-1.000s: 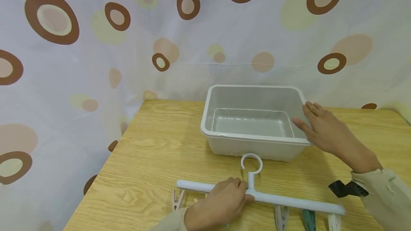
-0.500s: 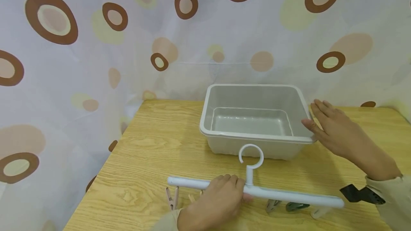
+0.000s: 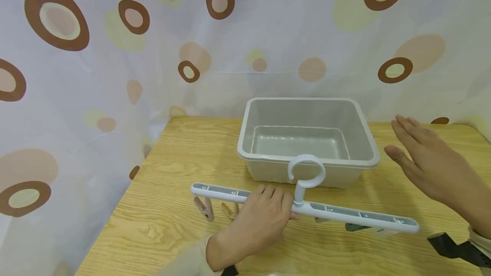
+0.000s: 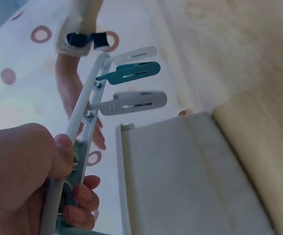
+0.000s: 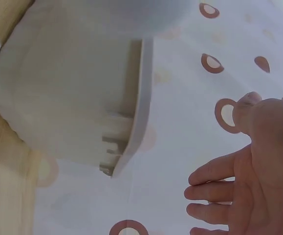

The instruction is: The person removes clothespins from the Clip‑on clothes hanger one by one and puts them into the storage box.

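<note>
My left hand (image 3: pixel 262 218) grips the bar of a pale clip hanger (image 3: pixel 360 216) just left of its round hook (image 3: pixel 307 169). Clothespins dangle below the bar: a pinkish one (image 3: pixel 205 208) and a yellow one (image 3: pixel 227 211) on the left, a green one (image 3: pixel 356 227) on the right. The left wrist view shows grey (image 4: pixel 134 102), green (image 4: pixel 134 72) and whitish (image 4: pixel 134 55) pins along the bar, with thumb and fingers wrapped round it. My right hand (image 3: pixel 437 165) holds nothing; its fingers are straight, apart from the basin's right side.
A light grey plastic basin (image 3: pixel 307 162) stands on the wooden table (image 3: pixel 172 182), with nothing inside it. The hanger's hook overlaps its front wall in the head view. A patterned white curtain (image 3: pixel 238 37) hangs behind and left of the table.
My right hand has left the basin's rim and moved right. My left hand has raised the hanger and tipped it, so the bar's slotted top now shows.
</note>
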Demonstrator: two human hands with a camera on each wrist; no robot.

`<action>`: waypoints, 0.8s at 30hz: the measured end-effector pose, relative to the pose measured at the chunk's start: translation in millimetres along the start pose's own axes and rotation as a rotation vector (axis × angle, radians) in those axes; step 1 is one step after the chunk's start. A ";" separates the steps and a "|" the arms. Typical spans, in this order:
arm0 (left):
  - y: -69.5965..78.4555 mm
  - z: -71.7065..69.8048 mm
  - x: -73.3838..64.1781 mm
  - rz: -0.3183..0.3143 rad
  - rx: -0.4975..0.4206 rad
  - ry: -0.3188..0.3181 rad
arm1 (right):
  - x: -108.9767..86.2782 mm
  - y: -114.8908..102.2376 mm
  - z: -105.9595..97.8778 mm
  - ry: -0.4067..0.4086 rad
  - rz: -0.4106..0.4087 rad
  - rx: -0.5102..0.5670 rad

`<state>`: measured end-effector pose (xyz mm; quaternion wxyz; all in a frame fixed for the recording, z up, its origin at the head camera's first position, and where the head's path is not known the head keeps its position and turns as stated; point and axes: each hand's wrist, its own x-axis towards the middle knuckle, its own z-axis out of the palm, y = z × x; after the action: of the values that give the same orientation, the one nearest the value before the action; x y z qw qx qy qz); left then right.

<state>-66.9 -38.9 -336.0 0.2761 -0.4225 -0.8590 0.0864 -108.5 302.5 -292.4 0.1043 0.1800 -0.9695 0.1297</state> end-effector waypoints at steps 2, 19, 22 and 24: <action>-6.1 -3.2 3.2 -0.005 0.023 0.037 | -4.6 2.1 -1.8 0.012 0.020 0.027; -62.0 -28.5 40.1 -0.123 0.025 0.196 | -24.4 -7.3 8.7 0.409 -0.101 0.439; -62.6 -32.4 44.8 -0.116 0.025 0.197 | -28.3 -8.6 15.5 0.359 -0.122 0.557; -62.2 -33.6 47.4 -0.114 0.021 0.193 | -31.7 -9.7 20.0 0.324 -0.100 0.645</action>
<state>-114.0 -44.2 -265.2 0.3667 -0.3764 -0.8499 0.0386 -79.0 298.2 -317.1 0.2008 0.2279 -0.8396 0.4503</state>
